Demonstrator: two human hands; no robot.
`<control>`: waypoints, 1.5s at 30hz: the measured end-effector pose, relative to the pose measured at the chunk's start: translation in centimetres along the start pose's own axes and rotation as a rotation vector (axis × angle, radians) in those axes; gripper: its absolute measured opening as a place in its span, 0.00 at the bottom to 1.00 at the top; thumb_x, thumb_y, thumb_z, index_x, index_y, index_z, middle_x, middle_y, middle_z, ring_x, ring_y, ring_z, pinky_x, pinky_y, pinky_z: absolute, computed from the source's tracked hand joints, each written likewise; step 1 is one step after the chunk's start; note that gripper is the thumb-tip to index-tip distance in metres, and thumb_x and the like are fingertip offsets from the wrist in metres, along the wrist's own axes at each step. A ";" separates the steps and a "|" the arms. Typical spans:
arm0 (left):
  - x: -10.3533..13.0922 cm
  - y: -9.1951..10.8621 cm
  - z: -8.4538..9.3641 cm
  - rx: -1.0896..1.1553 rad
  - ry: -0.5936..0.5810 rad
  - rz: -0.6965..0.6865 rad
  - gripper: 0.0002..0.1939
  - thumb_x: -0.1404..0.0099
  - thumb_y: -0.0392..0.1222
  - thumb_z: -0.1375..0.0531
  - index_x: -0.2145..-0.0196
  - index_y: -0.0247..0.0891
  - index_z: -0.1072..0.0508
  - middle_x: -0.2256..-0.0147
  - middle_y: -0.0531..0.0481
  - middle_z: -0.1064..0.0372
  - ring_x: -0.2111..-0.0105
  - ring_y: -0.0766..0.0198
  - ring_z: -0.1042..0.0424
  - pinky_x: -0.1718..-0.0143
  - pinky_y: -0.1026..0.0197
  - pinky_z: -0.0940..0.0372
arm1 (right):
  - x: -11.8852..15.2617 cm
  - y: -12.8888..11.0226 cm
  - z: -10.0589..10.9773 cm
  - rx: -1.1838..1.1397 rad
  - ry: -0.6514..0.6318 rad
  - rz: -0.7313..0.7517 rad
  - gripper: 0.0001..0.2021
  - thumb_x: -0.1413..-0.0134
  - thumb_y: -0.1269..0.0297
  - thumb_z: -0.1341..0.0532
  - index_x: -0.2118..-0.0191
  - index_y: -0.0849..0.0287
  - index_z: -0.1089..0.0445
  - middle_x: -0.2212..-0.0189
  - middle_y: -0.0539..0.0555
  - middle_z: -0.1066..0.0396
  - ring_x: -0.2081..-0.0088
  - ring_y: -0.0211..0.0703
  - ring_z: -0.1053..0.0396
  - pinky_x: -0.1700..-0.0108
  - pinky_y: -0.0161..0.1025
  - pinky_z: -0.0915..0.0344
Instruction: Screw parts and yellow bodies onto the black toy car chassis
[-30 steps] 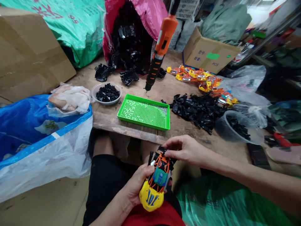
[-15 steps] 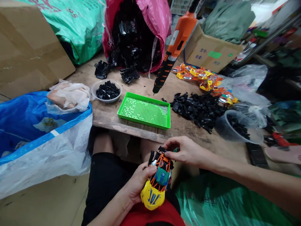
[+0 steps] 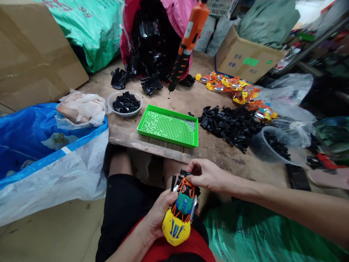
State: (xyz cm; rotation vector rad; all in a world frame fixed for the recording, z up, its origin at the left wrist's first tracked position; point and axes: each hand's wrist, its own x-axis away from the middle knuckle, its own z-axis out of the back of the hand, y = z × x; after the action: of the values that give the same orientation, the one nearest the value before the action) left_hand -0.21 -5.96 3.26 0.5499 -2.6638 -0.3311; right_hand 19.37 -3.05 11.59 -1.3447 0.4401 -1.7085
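A toy car (image 3: 177, 225) with a yellow hood, an orange frame and a teal roof is held over my lap. My left hand (image 3: 160, 211) wraps round its side, thumb on top. At the car's far black end, my right hand (image 3: 203, 174) pinches a black part (image 3: 183, 172), largely hidden by the fingers. Beyond the hands, a green perforated tray (image 3: 169, 143) of small metal pieces lies on the wooden table (image 3: 125, 140). An orange and black power screwdriver (image 3: 188, 36) hangs tip down above the table.
Black parts (image 3: 231, 123) lie heaped right of the tray, beside a tilted clear tub (image 3: 294, 153). Another bowl (image 3: 125, 113) stands left. Orange-yellow parts (image 3: 231, 86), a carton (image 3: 245, 63) and a pink sack (image 3: 180, 18) are behind. A blue-lined bag (image 3: 81, 156) is at left.
My right fingers have closed in on the car's black end, and the green bit near them is no longer visible. The hanging screwdriver has swung left and away from the tray.
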 end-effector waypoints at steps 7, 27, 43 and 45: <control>0.0 1.5 -0.5 -0.014 -0.066 -0.103 0.24 0.39 0.54 0.33 0.52 0.34 0.21 0.56 0.36 0.20 0.59 0.48 0.19 0.66 0.58 0.24 | 0.7 -3.2 2.2 -0.087 -0.155 0.078 0.13 0.61 0.60 0.31 0.67 0.59 0.27 0.69 0.51 0.23 0.69 0.38 0.29 0.65 0.35 0.32; 0.3 0.8 -0.6 -0.058 0.137 -0.152 0.30 0.45 0.57 0.29 0.52 0.34 0.25 0.56 0.35 0.21 0.60 0.47 0.20 0.66 0.54 0.25 | -0.8 0.0 -0.1 -0.001 0.046 0.060 0.09 0.63 0.67 0.35 0.74 0.56 0.37 0.79 0.47 0.31 0.77 0.36 0.34 0.76 0.33 0.39; -2.0 2.6 1.5 0.028 0.060 -0.226 0.24 0.33 0.54 0.39 0.49 0.33 0.22 0.50 0.34 0.23 0.54 0.49 0.22 0.61 0.59 0.28 | -8.6 -9.6 10.0 0.015 0.792 0.839 0.30 0.49 0.54 0.31 0.41 0.51 0.38 0.44 0.60 0.32 0.47 0.51 0.29 0.53 0.46 0.26; -2.4 2.6 1.7 0.025 0.047 -0.226 0.25 0.34 0.56 0.38 0.49 0.33 0.21 0.52 0.34 0.22 0.55 0.47 0.22 0.59 0.55 0.28 | -11.1 -11.7 10.6 -0.049 0.736 0.930 0.37 0.51 0.52 0.30 0.37 0.48 0.44 0.41 0.59 0.35 0.42 0.50 0.32 0.49 0.47 0.27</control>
State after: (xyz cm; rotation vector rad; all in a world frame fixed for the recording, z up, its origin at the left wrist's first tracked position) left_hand 0.27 -2.34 1.74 0.8585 -2.5679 -0.3444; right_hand 24.17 14.74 17.21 -0.3322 1.2888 -1.3007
